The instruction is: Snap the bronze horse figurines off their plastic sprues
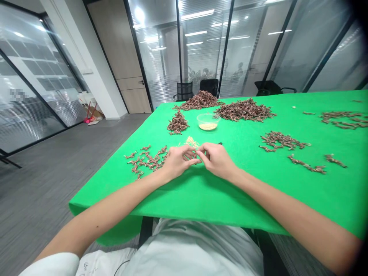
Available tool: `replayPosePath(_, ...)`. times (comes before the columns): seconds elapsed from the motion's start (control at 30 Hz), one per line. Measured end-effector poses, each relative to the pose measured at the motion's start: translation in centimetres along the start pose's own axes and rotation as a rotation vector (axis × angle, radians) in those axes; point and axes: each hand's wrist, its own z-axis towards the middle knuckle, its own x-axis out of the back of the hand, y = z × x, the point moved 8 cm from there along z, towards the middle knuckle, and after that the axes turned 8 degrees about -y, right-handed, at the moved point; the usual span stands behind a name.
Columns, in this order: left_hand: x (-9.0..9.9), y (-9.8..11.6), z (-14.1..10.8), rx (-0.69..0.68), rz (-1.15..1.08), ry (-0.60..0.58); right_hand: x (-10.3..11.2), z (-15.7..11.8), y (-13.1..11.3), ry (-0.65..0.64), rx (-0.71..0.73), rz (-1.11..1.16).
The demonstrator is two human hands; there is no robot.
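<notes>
My left hand and my right hand meet over the green cloth, fingertips pinched close together. Whatever lies between them is too small and too covered to make out. Just beyond the fingertips is a small heap of pale yellow grains. Brown, knobbly twisted pieces lie scattered beside my left hand, some partly hidden by it. Behind the grains stands a clear round bowl with more pale grains at its bottom. A small dark tip shows behind my right hand; its kind is unclear.
Brown twisted pieces form a small pile and two big piles at the back. A looser group and single strands lie to the right. The green-covered table has its front edge near my lap. Black chairs stand behind it.
</notes>
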Motion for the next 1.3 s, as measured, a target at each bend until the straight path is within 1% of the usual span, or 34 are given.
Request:
replayPosePath(0.17, 0.16, 0.15, 0.02, -0.001, -0.011, 0.017, 0.02, 0.10, -0.07, 0.005, -0.012, 0.027)
replayPosePath(0.6, 0.16, 0.07, 0.06, -0.005, -0.043, 0.017, 0.04, 0.10, 0.26, 0.012, -0.052, 0.092)
replayPosePath(0.9, 0.22, 0.22, 0.12, -0.031, -0.086, 0.028, 0.08, 0.13, 0.42, 0.026, -0.066, 0.123)
replayPosePath(1.3, 0.39, 0.42, 0.12, -0.052, -0.064, 0.047, 0.34, 0.21, 0.48, 0.043, -0.046, 0.114)
